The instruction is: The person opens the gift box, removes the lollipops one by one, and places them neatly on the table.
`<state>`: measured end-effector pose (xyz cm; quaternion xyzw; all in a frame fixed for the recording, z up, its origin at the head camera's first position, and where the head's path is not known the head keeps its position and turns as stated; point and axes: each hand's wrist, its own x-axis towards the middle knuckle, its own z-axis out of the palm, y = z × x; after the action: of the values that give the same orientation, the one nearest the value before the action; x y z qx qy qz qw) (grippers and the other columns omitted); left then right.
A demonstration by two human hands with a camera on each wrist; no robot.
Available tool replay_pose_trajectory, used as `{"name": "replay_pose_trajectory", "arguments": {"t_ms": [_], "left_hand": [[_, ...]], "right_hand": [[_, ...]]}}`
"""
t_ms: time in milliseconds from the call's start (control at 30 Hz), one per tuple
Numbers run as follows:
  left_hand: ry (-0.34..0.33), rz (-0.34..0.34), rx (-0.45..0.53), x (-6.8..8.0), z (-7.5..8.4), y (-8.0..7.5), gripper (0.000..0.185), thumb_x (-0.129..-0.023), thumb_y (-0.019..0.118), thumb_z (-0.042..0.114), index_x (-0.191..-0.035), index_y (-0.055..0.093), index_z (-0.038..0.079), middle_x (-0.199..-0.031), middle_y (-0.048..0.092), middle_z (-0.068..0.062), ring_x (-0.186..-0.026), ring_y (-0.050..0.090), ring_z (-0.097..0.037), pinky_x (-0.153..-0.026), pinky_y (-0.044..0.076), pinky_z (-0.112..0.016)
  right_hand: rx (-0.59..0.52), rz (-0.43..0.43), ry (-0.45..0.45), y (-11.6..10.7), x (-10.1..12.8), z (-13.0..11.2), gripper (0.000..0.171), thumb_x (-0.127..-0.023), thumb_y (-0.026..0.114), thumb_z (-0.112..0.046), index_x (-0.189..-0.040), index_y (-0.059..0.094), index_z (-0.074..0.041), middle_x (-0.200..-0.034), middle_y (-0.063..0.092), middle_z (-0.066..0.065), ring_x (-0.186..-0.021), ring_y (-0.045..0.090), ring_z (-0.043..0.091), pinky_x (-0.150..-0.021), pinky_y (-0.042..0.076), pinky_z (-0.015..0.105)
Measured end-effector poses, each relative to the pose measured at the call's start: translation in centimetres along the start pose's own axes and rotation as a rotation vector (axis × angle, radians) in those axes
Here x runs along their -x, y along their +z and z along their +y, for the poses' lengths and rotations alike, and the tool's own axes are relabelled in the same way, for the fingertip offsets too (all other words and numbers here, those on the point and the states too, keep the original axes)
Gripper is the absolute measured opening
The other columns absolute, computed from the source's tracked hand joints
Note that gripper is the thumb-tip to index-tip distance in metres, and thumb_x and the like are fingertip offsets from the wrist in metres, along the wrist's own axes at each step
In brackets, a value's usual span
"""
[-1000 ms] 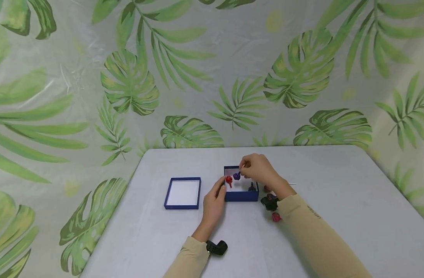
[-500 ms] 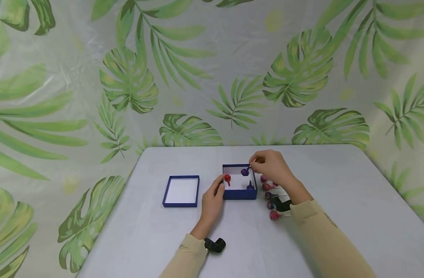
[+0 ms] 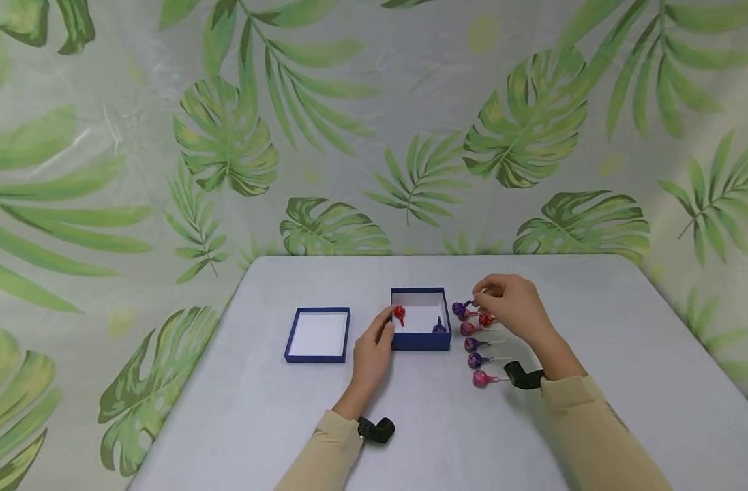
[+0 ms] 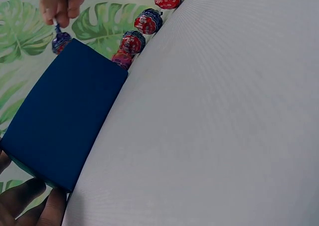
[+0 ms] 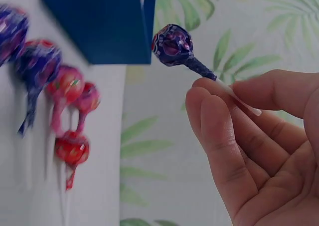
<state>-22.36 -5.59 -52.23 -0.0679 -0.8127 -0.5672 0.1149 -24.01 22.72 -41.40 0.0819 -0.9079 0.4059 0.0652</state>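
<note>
- My left hand point(image 3: 374, 344) rests against the near-left corner of the blue box point(image 3: 420, 339), fingers loosely curled around its wall, seemingly to steady it; a red lollipop point(image 3: 399, 313) sits just by my fingertips.
- Row of lollipops point(image 3: 478, 344) lies on the desk point(image 3: 594, 409) just right of the box, sticks pointing right, easy to pick.
- My right hand point(image 3: 509, 303) pinches the stick of a purple lollipop point(image 5: 173, 45), fingers narrow around it, head held at the far end of the row, outside the box.
- Box lid point(image 3: 318, 334) lies open-side up, left of the box.
</note>
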Motion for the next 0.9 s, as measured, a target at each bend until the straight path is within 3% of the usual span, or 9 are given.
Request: {"name": "replay_pose_trajectory", "arguments": {"t_ms": [400, 700, 900], "left_hand": [[0.001, -0.002, -0.002, -0.1, 0.0, 0.0, 0.039, -0.106, 0.050, 0.031, -0.144, 0.057, 0.030, -0.144, 0.055, 0.009, -0.135, 0.047, -0.013, -0.110, 0.041, -0.041], [0.000, 0.004, -0.006, -0.1, -0.1, 0.0, 0.038, -0.106, 0.051, 0.032, -0.143, 0.059, 0.032, -0.143, 0.056, 0.009, -0.135, 0.048, -0.013, -0.111, 0.041, -0.040], [0.005, 0.002, 0.005, -0.1, -0.3, -0.1, 0.038, -0.106, 0.050, 0.035, -0.143, 0.058, 0.032, -0.143, 0.055, 0.011, -0.135, 0.048, -0.012, -0.111, 0.041, -0.040]], "right_hand": [[0.016, -0.037, 0.043, -1.2, 1.4, 3.5, 0.016, -0.098, 0.065, -0.025, -0.103, 0.073, -0.012, -0.088, 0.076, 0.007, -0.078, 0.071, 0.025, -0.064, 0.053, 0.036], [-0.057, -0.098, 0.104, -1.5, 2.1, 5.9, 0.025, -0.099, 0.065, -0.024, -0.109, 0.071, -0.001, -0.096, 0.075, 0.014, -0.084, 0.073, 0.030, -0.076, 0.060, 0.047], [-0.102, -0.130, 0.130, -1.4, 2.2, 7.3, 0.024, -0.100, 0.064, -0.020, -0.109, 0.071, 0.001, -0.095, 0.076, 0.013, -0.085, 0.074, 0.026, -0.074, 0.061, 0.040]]}}
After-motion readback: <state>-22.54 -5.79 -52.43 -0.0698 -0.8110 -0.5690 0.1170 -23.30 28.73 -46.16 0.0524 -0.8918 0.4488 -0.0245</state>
